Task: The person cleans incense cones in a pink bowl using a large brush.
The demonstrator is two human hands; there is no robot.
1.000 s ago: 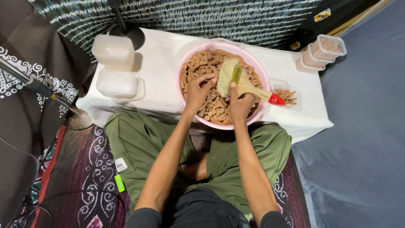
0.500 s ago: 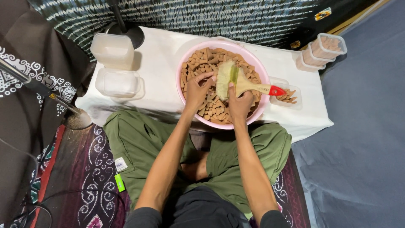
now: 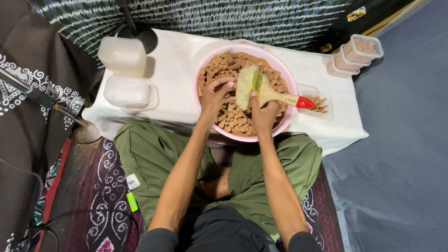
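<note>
A pink round basin (image 3: 201, 70) full of small brown cone-shaped pieces (image 3: 227, 63) stands on a low white-covered table (image 3: 175, 65). My left hand (image 3: 215, 95) reaches into the basin and its fingers pinch at the brown pieces near the brush bristles. My right hand (image 3: 264, 114) rests on the pieces and holds a wide paintbrush (image 3: 270, 95) with pale bristles, a wooden handle and a red tip. The brush lies across the basin, bristles toward the left.
Two lidded white plastic containers (image 3: 125, 56) (image 3: 129, 91) stand on the table's left. A small clear tray of brown pieces (image 3: 322, 102) sits right of the basin, stacked filled tubs (image 3: 357, 53) further right. A stand base (image 3: 140, 32) lies behind; a pole (image 3: 42, 100) at left.
The brush has turned from upright to lying flatter across the basin, bristles shifted left. My left hand has moved closer to the bristles.
</note>
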